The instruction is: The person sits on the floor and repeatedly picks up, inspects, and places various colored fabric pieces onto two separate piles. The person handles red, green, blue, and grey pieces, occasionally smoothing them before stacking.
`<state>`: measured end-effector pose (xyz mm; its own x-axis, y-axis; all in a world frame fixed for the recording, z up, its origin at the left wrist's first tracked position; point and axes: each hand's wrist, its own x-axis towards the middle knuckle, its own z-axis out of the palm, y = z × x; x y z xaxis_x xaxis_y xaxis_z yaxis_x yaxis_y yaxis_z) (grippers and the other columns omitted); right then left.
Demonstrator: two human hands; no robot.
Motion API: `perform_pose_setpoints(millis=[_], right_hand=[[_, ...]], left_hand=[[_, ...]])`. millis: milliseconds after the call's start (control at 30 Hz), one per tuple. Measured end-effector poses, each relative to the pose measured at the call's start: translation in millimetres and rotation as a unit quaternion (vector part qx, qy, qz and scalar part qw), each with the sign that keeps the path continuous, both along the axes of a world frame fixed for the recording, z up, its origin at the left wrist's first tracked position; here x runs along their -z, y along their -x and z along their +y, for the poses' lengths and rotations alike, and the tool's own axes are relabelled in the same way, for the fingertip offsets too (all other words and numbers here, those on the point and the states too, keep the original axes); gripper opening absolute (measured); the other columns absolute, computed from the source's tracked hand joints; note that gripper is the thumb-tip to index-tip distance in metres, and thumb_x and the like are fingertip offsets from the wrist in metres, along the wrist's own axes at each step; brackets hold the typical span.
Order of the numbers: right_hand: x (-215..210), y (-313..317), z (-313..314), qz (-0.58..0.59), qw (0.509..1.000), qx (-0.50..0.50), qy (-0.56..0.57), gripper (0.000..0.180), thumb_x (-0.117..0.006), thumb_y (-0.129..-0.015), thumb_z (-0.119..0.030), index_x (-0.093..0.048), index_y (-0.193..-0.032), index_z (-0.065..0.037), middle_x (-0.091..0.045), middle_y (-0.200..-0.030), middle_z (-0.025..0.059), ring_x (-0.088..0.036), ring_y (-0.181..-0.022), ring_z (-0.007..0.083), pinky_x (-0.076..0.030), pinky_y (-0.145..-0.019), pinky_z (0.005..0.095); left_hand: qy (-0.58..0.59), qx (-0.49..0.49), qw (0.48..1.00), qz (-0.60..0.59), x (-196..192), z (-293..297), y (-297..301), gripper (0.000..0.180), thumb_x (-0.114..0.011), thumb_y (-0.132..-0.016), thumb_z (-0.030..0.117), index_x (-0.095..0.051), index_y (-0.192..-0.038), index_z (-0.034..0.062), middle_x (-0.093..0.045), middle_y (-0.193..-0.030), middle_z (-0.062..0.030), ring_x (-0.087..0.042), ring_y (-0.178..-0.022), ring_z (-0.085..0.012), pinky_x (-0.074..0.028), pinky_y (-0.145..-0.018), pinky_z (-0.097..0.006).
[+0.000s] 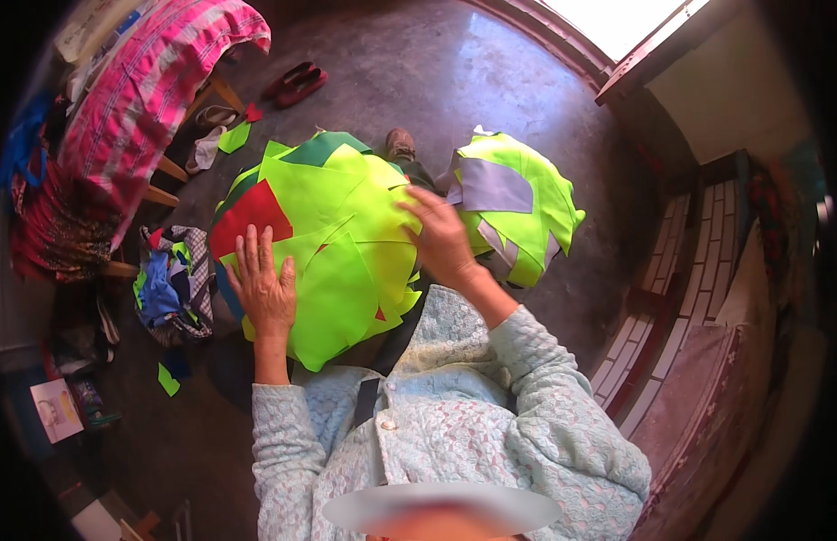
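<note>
A big round bundle point(346, 261) of overlapping neon yellow-green cloth pieces sits in front of my lap. Dark green cloth shows at its far edge, and a red cloth piece point(253, 219) lies on its left side. My left hand point(263, 287) rests flat on the bundle's left side, fingers spread, just below the red piece. On the right edge, my right hand point(443, 242) touches the bundle with its fingers apart and slightly bent; nothing shows in its grip. Close by on the right stands a smaller bundle point(531, 171) of similar yellow-green cloth with a grey piece point(495, 185) on it.
A checked cloth point(198, 270) with mixed scraps lies left of the large bundle. Pink plaid fabric point(139, 108) drapes over wooden furniture at the far left. Dark red shoes point(297, 84) sit on the floor point(391, 54). White brick-patterned panels point(698, 261) are at right.
</note>
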<state>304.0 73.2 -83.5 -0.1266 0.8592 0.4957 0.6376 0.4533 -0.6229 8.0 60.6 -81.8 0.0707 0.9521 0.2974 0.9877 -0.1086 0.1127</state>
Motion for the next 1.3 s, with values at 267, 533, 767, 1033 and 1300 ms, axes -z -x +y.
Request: perform_pose_setpoints(millis=[267, 533, 767, 1033, 1300], right_hand=[[98, -125, 10, -0.152, 0.946, 0.254, 0.130, 0.061, -0.074, -0.075, -0.015, -0.051, -0.131, -0.007, -0.047, -0.138, 0.0192, -0.045, -0.128, 0.0336, -0.039, -0.103, 0.0445], [134, -138, 18, -0.213, 0.936, 0.221, 0.170, 0.079, -0.077, -0.073, -0.028, -0.042, -0.141, -0.012, -0.038, -0.146, 0.0189, -0.037, -0.135, 0.0330, -0.032, -0.106, 0.0471], [156, -131, 26, -0.228, 0.921, 0.284, 0.137, 0.057, -0.066, -0.084, -0.027, -0.048, -0.138, -0.023, -0.043, -0.144, 0.0138, -0.040, -0.133, 0.0295, -0.029, -0.105, 0.0489], [159, -138, 18, -0.275, 0.927, 0.250, 0.042, 0.040, -0.063, -0.083, -0.019, -0.059, -0.122, -0.025, -0.052, -0.136, 0.0122, -0.051, -0.125, 0.0289, -0.035, -0.102, 0.0496], [147, -158, 20, 0.053, 0.970, 0.231, 0.055, 0.017, -0.062, -0.087, -0.016, -0.066, -0.104, -0.012, -0.066, -0.111, 0.0055, -0.063, -0.100, 0.0220, -0.050, -0.083, 0.0335]], left_hand=[[0.002, 0.000, 1.000, -0.002, -2, 0, 0, 0.055, -0.045, -0.095, 0.043, -0.039, -0.145, 0.0204, -0.032, -0.154, -0.0034, -0.026, -0.143, -0.0272, -0.019, -0.112, -0.057], [0.006, -0.004, 1.000, -0.012, -5, -1, 0, 0.055, -0.048, -0.094, 0.041, -0.040, -0.144, 0.0200, -0.033, -0.153, -0.0033, -0.026, -0.143, -0.0269, -0.019, -0.112, -0.056], [0.007, -0.005, 1.000, -0.016, -6, -1, 0, 0.056, -0.050, -0.092, 0.041, -0.041, -0.144, 0.0209, -0.033, -0.153, -0.0024, -0.027, -0.143, -0.0266, -0.019, -0.113, -0.056], [0.012, -0.012, 0.999, -0.030, -8, -2, -3, 0.056, -0.051, -0.092, 0.040, -0.041, -0.143, 0.0213, -0.033, -0.153, -0.0027, -0.027, -0.143, -0.0266, -0.019, -0.113, -0.056], [0.000, -0.007, 0.999, -0.036, -11, -2, -3, 0.056, -0.055, -0.090, 0.037, -0.043, -0.142, 0.0212, -0.034, -0.153, -0.0030, -0.028, -0.142, -0.0269, -0.020, -0.112, -0.057]])
